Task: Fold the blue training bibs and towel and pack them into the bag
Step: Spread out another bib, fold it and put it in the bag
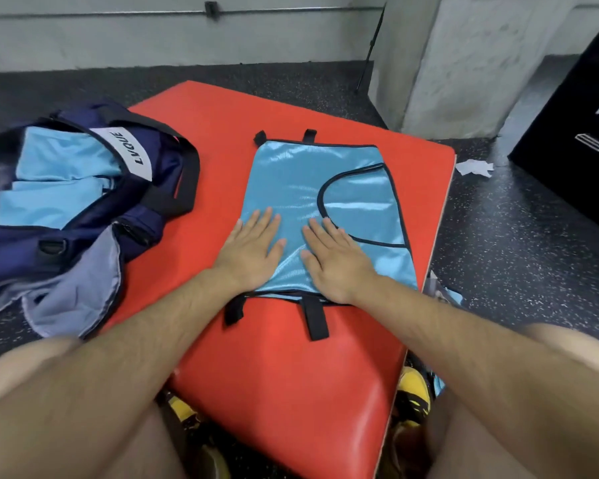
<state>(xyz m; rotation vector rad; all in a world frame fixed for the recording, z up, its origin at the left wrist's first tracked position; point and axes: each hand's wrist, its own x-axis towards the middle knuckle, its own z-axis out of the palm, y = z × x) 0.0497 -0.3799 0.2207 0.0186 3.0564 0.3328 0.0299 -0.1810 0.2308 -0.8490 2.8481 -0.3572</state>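
The blue bib (291,181) lies flat on the red pad (291,375), towards its far right corner, folded to a long rectangle with the black-trimmed armhole curve showing on its right half. Black strap tabs (315,319) stick out from its near edge onto the bare pad, and two shorter ones show at its far edge.

Both hands are spread flat on the near half of the bib, palms down and fingers straight, holding nothing. The left hand (253,250) presses near the bib's left edge. The right hand (336,261) lies just beside it, its fingertips reaching the armhole trim. The two hands are close but not touching.

The navy bag (14,250) sits open at the pad's left edge, partly on the pad and partly on the floor (516,254). Folded blue bibs (59,188) are already inside it, under a white label band. A grey cloth (73,299) spills from the bag's near side; whether it is the towel or the bag's lining I cannot tell.

Off the pad's right edge, a white paper scrap (474,167) lies on the floor, with a black box (574,126) beyond it. A yellow shoe (414,392) shows by the pad's near right corner.
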